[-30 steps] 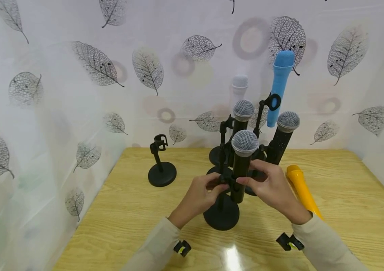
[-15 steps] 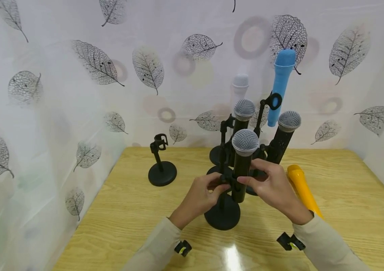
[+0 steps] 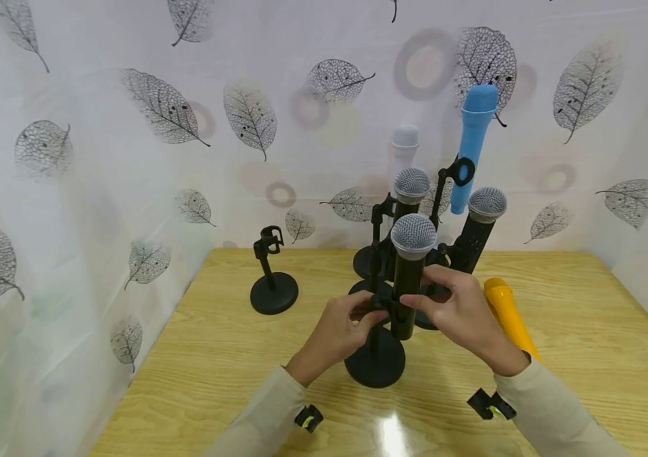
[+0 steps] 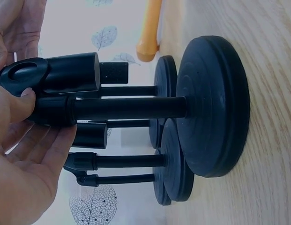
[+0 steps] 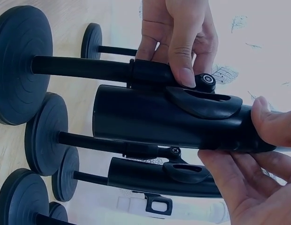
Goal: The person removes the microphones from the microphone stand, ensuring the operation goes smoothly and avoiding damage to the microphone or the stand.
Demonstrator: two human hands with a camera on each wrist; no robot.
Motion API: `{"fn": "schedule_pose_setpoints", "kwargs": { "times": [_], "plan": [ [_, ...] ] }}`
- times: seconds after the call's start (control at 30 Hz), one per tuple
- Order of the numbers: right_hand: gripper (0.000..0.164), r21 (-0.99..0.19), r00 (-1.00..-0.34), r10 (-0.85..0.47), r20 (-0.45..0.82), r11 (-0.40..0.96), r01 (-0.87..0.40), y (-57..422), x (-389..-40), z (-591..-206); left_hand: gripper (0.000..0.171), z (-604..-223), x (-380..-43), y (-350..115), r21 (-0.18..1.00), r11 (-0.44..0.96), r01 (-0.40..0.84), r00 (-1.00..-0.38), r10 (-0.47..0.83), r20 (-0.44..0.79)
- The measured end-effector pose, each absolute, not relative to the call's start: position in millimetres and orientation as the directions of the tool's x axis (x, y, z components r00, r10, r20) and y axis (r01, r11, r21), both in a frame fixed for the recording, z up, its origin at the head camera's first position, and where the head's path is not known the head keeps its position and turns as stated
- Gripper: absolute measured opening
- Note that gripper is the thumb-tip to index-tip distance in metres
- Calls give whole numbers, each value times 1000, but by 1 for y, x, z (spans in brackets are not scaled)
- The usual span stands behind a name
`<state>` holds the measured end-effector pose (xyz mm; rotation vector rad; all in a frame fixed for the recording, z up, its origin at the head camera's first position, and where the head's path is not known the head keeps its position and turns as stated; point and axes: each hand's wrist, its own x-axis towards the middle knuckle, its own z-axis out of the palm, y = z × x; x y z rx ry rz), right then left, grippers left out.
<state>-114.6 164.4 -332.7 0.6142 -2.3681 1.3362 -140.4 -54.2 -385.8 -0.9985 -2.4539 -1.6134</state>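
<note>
A black microphone (image 3: 409, 276) with a silver mesh head stands nearly upright in the clip (image 5: 204, 103) of the nearest black desk stand (image 3: 375, 366). My left hand (image 3: 336, 333) pinches the top of the stand's pole (image 4: 131, 108) by the clip joint, thumb in front and fingers behind. From the other side, my right hand (image 3: 463, 314) holds the microphone's body between thumb and fingers, just above the clip. In the right wrist view the clip wraps round the microphone, and its lower end sticks out below.
Behind stand more microphones on stands: two black ones (image 3: 412, 184) (image 3: 479, 235), a white one (image 3: 405, 149) and a blue one (image 3: 474, 146). A yellow microphone (image 3: 512, 320) lies on the table at right. An empty stand (image 3: 273, 293) is at left. Leaf-patterned curtain (image 3: 301, 38) surrounds the table.
The microphone has risen slightly in its clip with my right hand. My left hand stays at the clip joint, nearly still.
</note>
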Motion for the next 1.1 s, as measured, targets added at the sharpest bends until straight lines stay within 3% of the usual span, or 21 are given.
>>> {"fn": "schedule_pose_setpoints", "kwargs": {
  "times": [0.17, 0.43, 0.67, 1.1],
  "plan": [
    [18, -724, -857, -197, 475, 466, -509, 164, -115, -332, 16, -386, -140, -55, 806, 251, 535, -790, 487, 373],
    [32, -778, -883, -209, 420, 419, -469, 166, -113, -341, 17, -386, -139, -56, 797, 277, 536, -798, 474, 372],
    [27, -716, -830, -191, 525, 427, -552, 165, -116, -345, 17, -385, -140, -55, 783, 275, 558, -786, 479, 392],
    [23, -719, -841, -201, 503, 443, -535, 165, -114, -334, 18, -386, -139, -52, 773, 268, 575, -772, 489, 406]
  ]
}}
